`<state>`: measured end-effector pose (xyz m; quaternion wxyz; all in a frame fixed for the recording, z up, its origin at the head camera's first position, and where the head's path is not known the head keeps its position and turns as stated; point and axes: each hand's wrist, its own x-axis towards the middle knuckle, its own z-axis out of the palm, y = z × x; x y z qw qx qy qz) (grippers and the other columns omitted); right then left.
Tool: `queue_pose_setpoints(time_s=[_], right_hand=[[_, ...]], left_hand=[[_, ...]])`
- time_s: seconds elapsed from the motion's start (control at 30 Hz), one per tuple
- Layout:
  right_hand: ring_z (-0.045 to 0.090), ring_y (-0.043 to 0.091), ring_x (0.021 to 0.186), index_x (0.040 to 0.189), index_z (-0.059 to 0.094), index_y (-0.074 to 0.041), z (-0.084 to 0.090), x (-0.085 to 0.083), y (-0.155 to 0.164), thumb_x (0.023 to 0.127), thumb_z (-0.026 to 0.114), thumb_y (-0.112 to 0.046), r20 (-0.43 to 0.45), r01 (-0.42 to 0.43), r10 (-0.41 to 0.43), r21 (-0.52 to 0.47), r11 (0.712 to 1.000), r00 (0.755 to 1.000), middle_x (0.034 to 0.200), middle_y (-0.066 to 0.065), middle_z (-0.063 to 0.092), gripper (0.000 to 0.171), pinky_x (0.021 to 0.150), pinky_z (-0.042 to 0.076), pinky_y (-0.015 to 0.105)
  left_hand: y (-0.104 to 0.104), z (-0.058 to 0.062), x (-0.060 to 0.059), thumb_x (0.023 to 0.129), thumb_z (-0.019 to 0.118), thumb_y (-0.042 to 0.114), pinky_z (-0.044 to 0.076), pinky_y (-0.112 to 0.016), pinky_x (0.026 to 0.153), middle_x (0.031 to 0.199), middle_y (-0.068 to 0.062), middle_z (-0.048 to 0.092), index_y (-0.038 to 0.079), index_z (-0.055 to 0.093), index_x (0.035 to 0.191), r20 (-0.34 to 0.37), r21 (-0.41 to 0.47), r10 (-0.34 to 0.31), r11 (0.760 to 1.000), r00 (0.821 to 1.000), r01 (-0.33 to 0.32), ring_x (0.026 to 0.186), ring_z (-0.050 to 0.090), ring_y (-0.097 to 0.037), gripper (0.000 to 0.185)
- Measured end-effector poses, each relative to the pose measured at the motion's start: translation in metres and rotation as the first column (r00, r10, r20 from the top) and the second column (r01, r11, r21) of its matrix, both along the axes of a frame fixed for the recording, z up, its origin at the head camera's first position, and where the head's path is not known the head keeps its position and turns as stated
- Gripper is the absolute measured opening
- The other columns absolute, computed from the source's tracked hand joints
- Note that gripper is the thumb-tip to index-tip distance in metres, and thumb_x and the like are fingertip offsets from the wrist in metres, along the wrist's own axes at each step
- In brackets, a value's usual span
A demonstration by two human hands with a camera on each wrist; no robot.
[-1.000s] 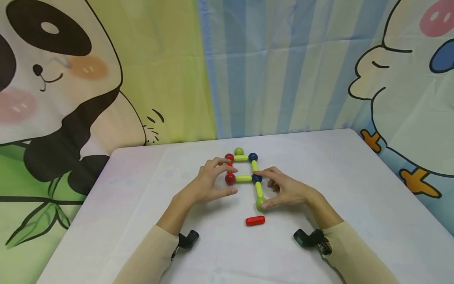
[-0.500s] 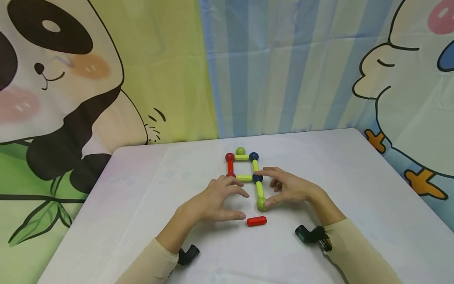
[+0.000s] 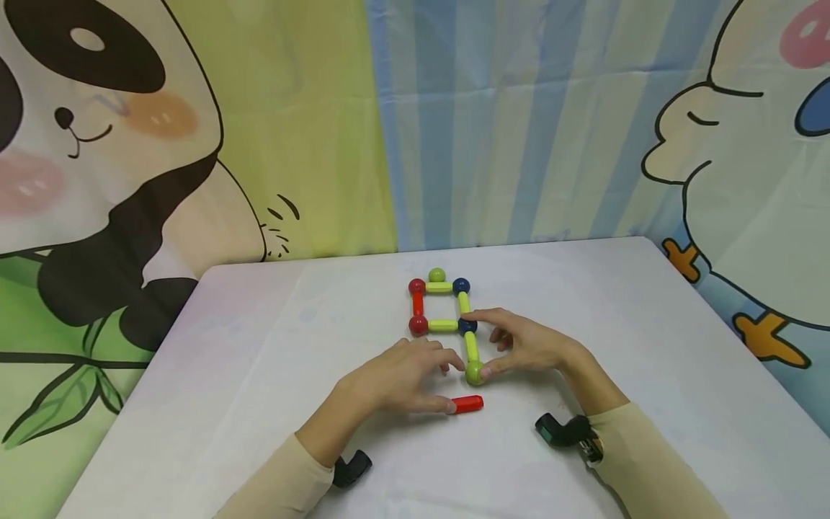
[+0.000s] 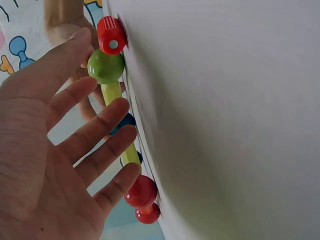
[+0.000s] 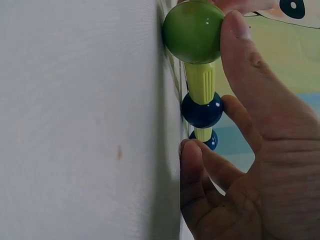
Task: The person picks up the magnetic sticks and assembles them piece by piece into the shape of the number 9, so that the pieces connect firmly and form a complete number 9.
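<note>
On the white table lies a ball-and-stick frame from a magnetic building set, with a yellow-green stick [image 3: 443,326], a red stick [image 3: 418,303], red balls [image 3: 418,325] and blue balls [image 5: 202,110]. Its near leg ends in a green ball [image 3: 474,373]. My right hand [image 3: 528,342] holds this leg, thumb against the green ball and index finger at the blue ball. A loose red stick [image 3: 468,404] lies just nearer than the green ball. My left hand [image 3: 405,378] is beside it, fingers spread and thumb tip at the stick's left end; whether they touch, I cannot tell.
Another green ball [image 3: 437,275] sits at the frame's far side. A wrist camera [image 3: 563,430] is strapped on the right arm, another camera [image 3: 351,468] on the left. Cartoon-printed curtains [image 3: 311,130] hang behind the table [image 3: 259,404].
My left hand has come away from the frame's red balls, moving nearer and rightward to the loose red stick. The right hand stays at the frame's near leg.
</note>
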<state>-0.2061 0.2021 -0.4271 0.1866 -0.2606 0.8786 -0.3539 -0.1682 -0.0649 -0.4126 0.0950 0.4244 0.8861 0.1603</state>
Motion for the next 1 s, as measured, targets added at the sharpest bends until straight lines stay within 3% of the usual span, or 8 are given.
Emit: queue_pose_setpoints(time_s=[0.43,0.67,0.83,1.0], right_hand=[[0.048,0.023,0.097,0.144,0.034,-0.037,-0.001,0.001,0.0,0.067,0.081,-0.048,-0.013,-0.02,0.02,-0.016,1.0,1.0,0.119,0.003,0.046,0.09,0.083,0.044,0.037],[0.047,0.023,0.097,0.144,0.034,-0.037,-0.002,0.001,0.002,0.068,0.081,-0.048,-0.01,-0.018,0.018,-0.019,1.0,1.0,0.121,0.003,0.045,0.09,0.083,0.044,0.038],[0.047,0.023,0.097,0.144,0.034,-0.037,-0.002,0.0,0.002,0.069,0.08,-0.047,-0.01,-0.028,0.028,-0.023,0.999,1.0,0.121,0.003,0.045,0.089,0.083,0.044,0.038],[0.047,0.022,0.097,0.143,0.034,-0.039,-0.002,0.0,0.001,0.067,0.081,-0.048,-0.007,-0.017,0.017,-0.022,1.0,1.0,0.119,0.003,0.045,0.089,0.083,0.043,0.038]], left_hand=[[0.008,-0.002,0.006,0.08,0.069,0.052,0.043,-0.028,0.082,0.099,0.017,0.056,0.037,0.061,0.111,0.023,-0.011,-0.089,0.996,0.996,0.09,0.095,0.048,-0.003,0.036],[0.018,-0.004,0.006,0.081,0.069,0.048,0.042,-0.021,0.078,0.099,0.016,0.056,0.036,0.062,0.111,-0.029,-0.021,-0.159,0.987,0.987,0.158,0.092,0.047,-0.002,0.033],[0.023,-0.005,0.007,0.084,0.069,0.037,0.04,-0.019,0.073,0.093,0.016,0.056,0.032,0.064,0.108,-0.061,-0.031,-0.16,0.987,0.985,0.159,0.086,0.046,-0.004,0.025],[0.022,-0.004,0.006,0.085,0.068,0.033,0.039,-0.02,0.07,0.085,0.016,0.054,0.031,0.064,0.104,-0.046,-0.037,-0.136,0.99,0.99,0.134,0.081,0.045,-0.004,0.019]])
